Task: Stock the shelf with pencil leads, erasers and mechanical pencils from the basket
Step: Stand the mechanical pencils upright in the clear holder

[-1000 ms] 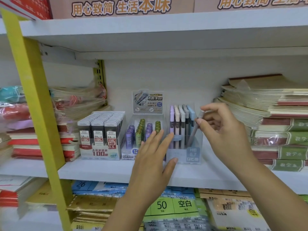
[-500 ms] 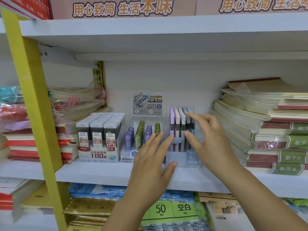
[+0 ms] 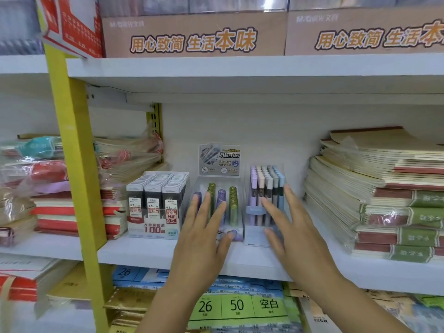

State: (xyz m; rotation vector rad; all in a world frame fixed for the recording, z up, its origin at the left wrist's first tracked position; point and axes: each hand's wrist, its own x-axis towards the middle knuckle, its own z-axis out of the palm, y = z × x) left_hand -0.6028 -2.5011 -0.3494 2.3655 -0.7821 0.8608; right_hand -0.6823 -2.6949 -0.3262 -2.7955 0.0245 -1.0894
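Right hand (image 3: 296, 236) lowered, open; three display boxes (image 3: 153, 227)

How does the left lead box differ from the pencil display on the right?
The lead box is white card holding dark flat cases; the pencil display is clear, holding tall pastel pencils. The right hand overlaps the pencil display, not the lead box. Both stand on one shelf.

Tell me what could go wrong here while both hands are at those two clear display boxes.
1. The mechanical pencil box looks tall and narrow; a high push from the right hand might tip it.
2. The left hand has its fingers spread in front of the lead tube display and could knock the upright tubes over.
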